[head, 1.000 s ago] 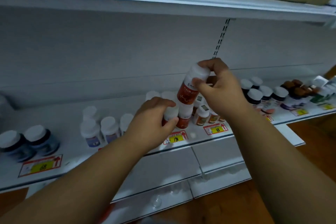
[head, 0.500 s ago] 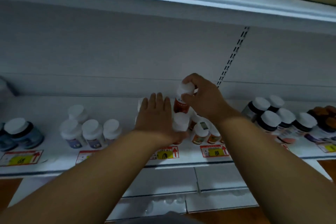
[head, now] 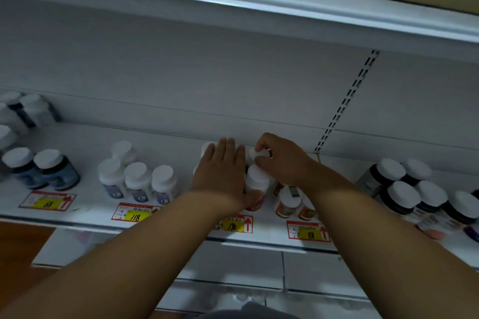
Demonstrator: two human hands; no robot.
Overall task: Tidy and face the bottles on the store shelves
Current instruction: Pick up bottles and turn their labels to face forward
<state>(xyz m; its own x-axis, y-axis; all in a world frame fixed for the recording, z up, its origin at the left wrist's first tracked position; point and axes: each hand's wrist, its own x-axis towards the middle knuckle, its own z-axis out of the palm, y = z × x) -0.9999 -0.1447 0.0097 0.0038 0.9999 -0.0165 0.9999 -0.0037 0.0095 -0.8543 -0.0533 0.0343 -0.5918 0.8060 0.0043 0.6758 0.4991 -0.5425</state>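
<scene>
the person's right hand [head: 281, 160] curls over the white cap of a red-labelled bottle [head: 259, 154] at the far end of its row, its grip closed around that cap, while the left hand [head: 223, 171] lies with straight fingers flat against the left flank of the same row, its grip wide and holding nothing. the bottle sits on the shelf [head: 181, 215] just behind the front red bottle [head: 256, 184], above the "198" price tag [head: 234, 225]. to do this step well, it seems best to lower the held bottle straight down until its base sits flat, keep the left palm as a fence so the row stays in one line, then twist the cap gently until the label looks outward toward the near edge. the bottles look like smooth rigid plastic cylinders with broad, flat, matte white caps, so they should slide easily on the painted metal shelf and could topple neighbours if pushed high up. to the left stand pale bottles [head: 137, 181] with blue labels, and to the right dark bottles [head: 404, 189] with white caps; small orange bottles [head: 286, 202] crowd under the right wrist.
</scene>
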